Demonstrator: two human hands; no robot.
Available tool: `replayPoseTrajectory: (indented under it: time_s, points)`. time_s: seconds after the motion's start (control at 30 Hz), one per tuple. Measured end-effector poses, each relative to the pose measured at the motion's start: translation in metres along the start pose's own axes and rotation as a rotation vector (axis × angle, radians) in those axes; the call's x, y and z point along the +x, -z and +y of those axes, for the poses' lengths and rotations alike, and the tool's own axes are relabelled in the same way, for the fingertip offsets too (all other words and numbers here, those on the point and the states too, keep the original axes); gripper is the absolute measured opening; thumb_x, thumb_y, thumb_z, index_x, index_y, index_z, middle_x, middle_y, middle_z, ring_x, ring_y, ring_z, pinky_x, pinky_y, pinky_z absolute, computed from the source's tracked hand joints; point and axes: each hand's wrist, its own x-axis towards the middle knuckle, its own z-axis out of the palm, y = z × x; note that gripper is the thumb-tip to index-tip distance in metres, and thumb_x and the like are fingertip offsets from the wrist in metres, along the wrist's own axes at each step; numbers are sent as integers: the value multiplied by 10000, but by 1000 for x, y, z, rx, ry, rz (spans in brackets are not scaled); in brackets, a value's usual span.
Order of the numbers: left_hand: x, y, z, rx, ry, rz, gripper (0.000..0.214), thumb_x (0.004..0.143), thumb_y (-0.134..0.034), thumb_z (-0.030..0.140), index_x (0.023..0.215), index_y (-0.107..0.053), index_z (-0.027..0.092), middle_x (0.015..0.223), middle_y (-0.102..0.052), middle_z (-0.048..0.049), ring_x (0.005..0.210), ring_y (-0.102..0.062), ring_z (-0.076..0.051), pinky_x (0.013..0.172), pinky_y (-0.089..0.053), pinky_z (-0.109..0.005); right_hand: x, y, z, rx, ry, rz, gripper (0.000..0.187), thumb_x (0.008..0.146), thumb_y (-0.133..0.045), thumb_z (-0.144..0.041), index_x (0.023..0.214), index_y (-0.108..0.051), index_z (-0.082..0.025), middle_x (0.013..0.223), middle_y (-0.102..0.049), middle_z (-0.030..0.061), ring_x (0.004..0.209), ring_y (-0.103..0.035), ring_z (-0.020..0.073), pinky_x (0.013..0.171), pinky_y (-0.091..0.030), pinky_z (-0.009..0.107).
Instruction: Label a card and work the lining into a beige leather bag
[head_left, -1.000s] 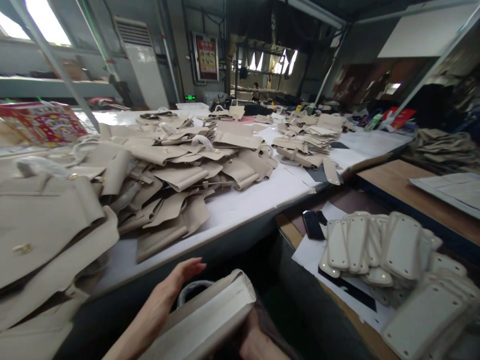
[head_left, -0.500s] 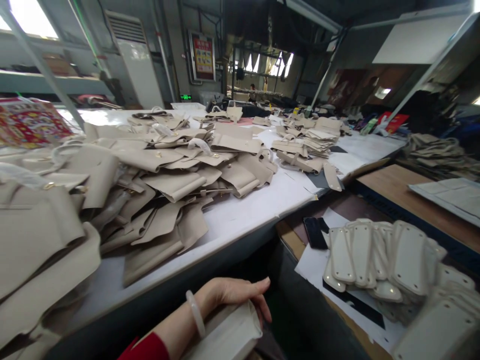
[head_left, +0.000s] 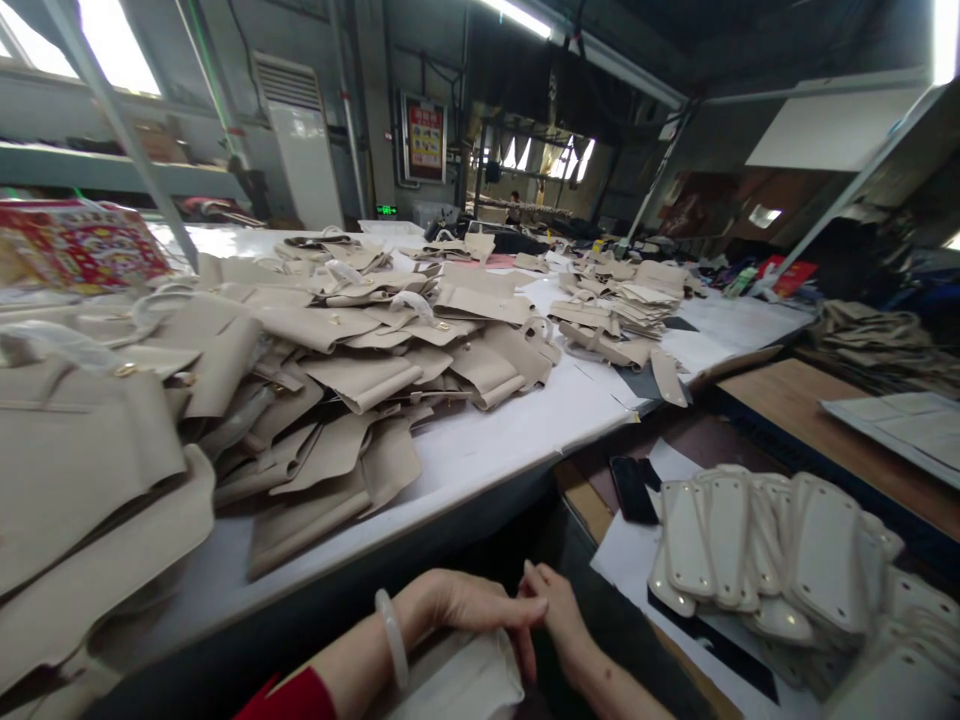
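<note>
At the bottom centre my left hand (head_left: 476, 605), with a pale bangle at the wrist, is closed over the end of an off-white, smooth-covered piece (head_left: 469, 685) that lies under my forearm. What kind of thing it is I cannot tell. Its thumb points right and meets my right hand (head_left: 559, 615). That hand's fingers are drawn together in a pinch by the left thumb and fingers; anything between them is too small or hidden to see. To the right lies a pile of off-white rounded panels (head_left: 825, 530) with small holes at the corners.
Beige bag pieces (head_left: 360, 370) with wrapped handles heap over the long white table (head_left: 525, 440). A black phone (head_left: 632, 490) lies beside the panels on white paper (head_left: 626, 555). Behind is a brown board (head_left: 802, 400). A red patterned bag (head_left: 97, 245) stands at far left.
My right hand has come into view from the lower right and met my left hand's fingertips. My left hand has barely moved. The camera view has tilted slightly up.
</note>
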Motion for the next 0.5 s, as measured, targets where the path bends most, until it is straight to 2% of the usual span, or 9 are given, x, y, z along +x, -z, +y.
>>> replayPoseTrajectory:
  time_s: [0.1, 0.17, 0.23, 0.3, 0.37, 0.43, 0.5]
  points:
    - [1, 0, 0, 1, 11, 35, 908, 828, -168, 858, 871, -780, 189, 877, -719, -78, 861, -657, -247, 924, -501, -372, 34, 39, -16, -160, 124, 84, 446, 901, -394, -590, 777, -542, -189, 705, -619, 39, 673, -623, 199, 612, -510, 321]
    - [1, -1, -1, -2, 8, 40, 928, 822, -151, 864, 907, -780, 187, 874, -718, -81, 855, -658, -246, 922, -504, -374, 56, 60, -36, -293, 245, 130, 377, 893, -424, -521, 846, -583, -183, 823, -658, 71, 815, -627, 229, 767, -511, 368]
    - [3, 0, -1, -4, 1, 36, 948, 820, -128, 863, 933, -779, 183, 854, -715, -83, 846, -660, -248, 919, -508, -381, 77, 69, -59, -432, 368, 139, 307, 895, -473, -427, 960, -633, -174, 1019, -676, 96, 1016, -590, 246, 956, -447, 389]
    - [5, 1, -2, 4, -2, 33, 974, 808, -105, 873, 951, -777, 182, 854, -715, -87, 854, -662, -257, 930, -503, -397, 103, 66, -84, -563, 457, 127, 288, 901, -513, -332, 1103, -641, -172, 1253, -622, 101, 1231, -483, 249, 1094, -338, 385]
    - [8, 2, -5, 27, 6, 34, 993, 792, -94, 886, 973, -775, 187, 896, -718, -96, 899, -659, -279, 985, -470, -431, 135, 52, -107, -677, 490, 125, 319, 915, -531, -267, 1206, -613, -165, 1396, -532, 102, 1354, -372, 257, 1150, -266, 420]
    - [12, 4, -12, 34, 9, 34, 1004, 787, -77, 886, 985, -773, 191, 929, -717, -103, 946, -652, -303, 1037, -422, -467, 169, 34, -129, -767, 472, 137, 349, 937, -532, -254, 1270, -572, -162, 1423, -500, 106, 1363, -369, 271, 1139, -277, 478]
    - [16, 5, -23, 2, -15, 42, 987, 790, -99, 885, 979, -771, 186, 917, -712, -106, 963, -649, -319, 1035, -417, -481, 201, 14, -149, -832, 425, 159, 358, 955, -530, -305, 1285, -558, -171, 1392, -515, 106, 1317, -422, 281, 1099, -325, 505]
